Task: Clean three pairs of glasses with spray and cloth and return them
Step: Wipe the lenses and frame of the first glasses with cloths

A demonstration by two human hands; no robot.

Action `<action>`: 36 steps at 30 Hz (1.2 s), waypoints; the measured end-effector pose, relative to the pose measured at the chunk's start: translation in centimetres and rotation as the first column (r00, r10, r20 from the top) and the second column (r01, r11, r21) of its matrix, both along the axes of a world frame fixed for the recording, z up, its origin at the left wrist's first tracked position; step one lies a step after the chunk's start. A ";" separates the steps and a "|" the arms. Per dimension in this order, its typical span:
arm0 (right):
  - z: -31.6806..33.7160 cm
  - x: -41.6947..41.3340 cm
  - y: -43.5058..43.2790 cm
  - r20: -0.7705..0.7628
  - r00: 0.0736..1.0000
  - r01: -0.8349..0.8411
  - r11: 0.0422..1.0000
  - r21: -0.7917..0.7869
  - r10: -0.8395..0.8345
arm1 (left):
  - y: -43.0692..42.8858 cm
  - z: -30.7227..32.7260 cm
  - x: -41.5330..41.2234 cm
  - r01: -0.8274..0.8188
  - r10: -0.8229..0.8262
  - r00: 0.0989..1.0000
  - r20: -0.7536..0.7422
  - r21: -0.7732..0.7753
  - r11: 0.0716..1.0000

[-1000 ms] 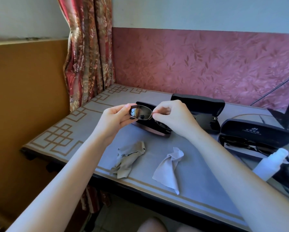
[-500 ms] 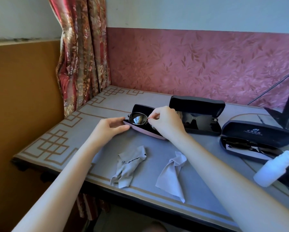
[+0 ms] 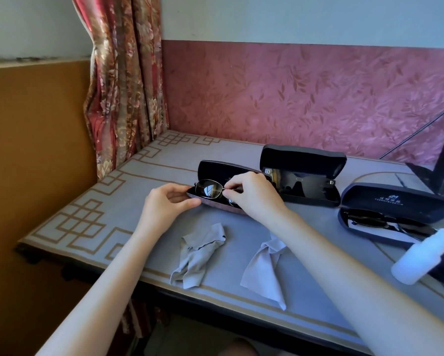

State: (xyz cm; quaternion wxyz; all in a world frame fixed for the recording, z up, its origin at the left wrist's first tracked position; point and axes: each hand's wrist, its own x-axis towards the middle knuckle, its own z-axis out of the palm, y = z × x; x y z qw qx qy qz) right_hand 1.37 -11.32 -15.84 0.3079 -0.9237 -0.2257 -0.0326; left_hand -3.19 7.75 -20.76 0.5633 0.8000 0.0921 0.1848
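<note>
Glasses with a thin metal frame sit at the mouth of the open brown case, tipped up a little, one dark lens catching a bright reflection. From my remote seat I see the right hand pinching the frame at the bridge between thumb and forefinger, the other fingers curled in over the case. I cannot tell whether the far lens already rests on the lining, since that hand covers it. The left hand holds the near left end of the case, thumb on the front edge, fingers curved around the rim and close together.

Just behind and to the right stands a second case, black, lid up, with dark sunglasses lying inside. Further right is a third case, also open, lid printed with small white lettering, and another pair lies in its tray. A white spray bottle lies on its side at the front of that case, touching its rim.

Nearer me, two grey cloths lie crumpled on the table: the darker cloth below my left wrist, the paler cloth partly under my right forearm. The two are apart. The tabletop is grey with a tan fret border. A floral curtain hangs at the back left corner, beside a pink patterned wall.
</note>
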 end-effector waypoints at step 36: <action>-3.1 -0.4 -6.6 -0.354 0.930 0.212 0.931 0.298 -0.098 | -0.9 -0.4 -1.9 0.006 -0.006 1.000 -0.002 0.020 1.000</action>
